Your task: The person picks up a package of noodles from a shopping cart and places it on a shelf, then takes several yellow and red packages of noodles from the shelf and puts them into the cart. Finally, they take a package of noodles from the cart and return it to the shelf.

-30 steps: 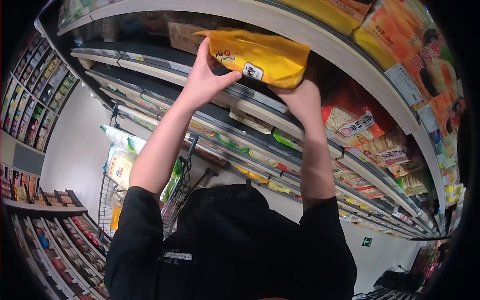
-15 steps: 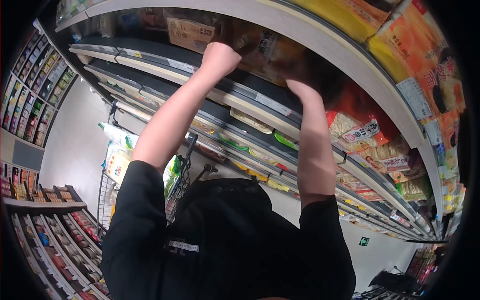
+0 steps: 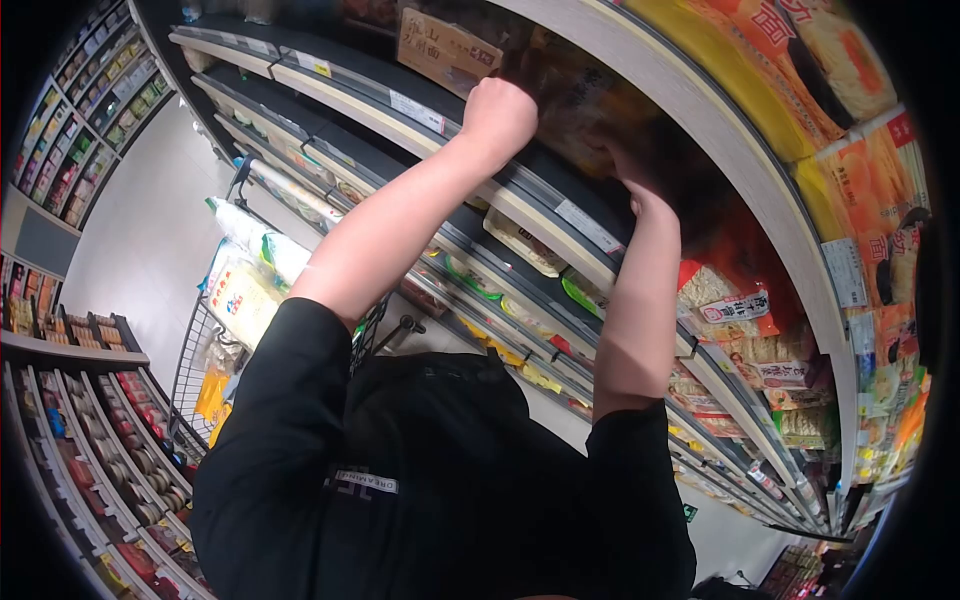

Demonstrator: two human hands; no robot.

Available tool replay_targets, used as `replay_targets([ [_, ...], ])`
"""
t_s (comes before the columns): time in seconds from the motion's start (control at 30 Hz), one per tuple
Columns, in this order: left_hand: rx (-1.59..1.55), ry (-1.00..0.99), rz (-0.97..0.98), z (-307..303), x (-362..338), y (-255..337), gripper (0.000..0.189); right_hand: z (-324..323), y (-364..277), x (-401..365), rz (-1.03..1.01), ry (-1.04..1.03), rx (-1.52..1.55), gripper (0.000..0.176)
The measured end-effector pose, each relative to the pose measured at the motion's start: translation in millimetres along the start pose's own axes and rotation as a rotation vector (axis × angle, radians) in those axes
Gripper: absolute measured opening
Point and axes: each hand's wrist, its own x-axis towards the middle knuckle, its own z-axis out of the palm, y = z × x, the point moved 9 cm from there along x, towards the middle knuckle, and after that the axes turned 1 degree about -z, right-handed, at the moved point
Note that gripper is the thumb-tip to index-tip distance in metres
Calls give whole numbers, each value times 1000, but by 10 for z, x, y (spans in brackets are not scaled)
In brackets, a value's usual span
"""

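Both my hands reach into a shaded shelf bay, at either side of a yellowish noodle package [image 3: 570, 100] with dark lettering. My left hand [image 3: 503, 110] is curled closed at the package's left side, its fingertips hidden in shadow. At the right side, my right hand [image 3: 627, 168] grips the package from below, fingers partly lost in the dark. Just left of my left hand, a tan noodle box [image 3: 447, 50] stands on the same shelf. Red bags of dried noodles [image 3: 728, 300] lie to the right of my right forearm.
The shelf's front edge [image 3: 520, 188] with price tags runs under my wrists, and an upper shelf lip [image 3: 700, 110] overhangs them. Orange noodle packs [image 3: 865, 195] sit above right. A loaded shopping cart [image 3: 185, 375] stands at my left, with another shelf rack [image 3: 95, 480] behind it.
The view has turned, so the shelves slant more steeply. Both hands appear slightly further right and remain at the noodle package, which looks darker and more blurred.
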Motion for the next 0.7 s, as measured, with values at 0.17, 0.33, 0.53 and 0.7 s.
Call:
replay_targets([
  [0.17,3,-311,-140,-136,-213,-66,30,-39,75,-67,-26,123,-29,58],
  [0.33,-351,-78,-17,-1284,-984,-85,21,-40,-496,-851,-15,386,40,71],
  [0.53,-202,-9,-373,-2582,-2746,-893,11,1818,-1272,-1946,-516,-191,450,19],
  [0.7,92,190,-917,-3933,-4348,-1513,11,3256,-1124,-3104,-429,-1047,227,21],
])
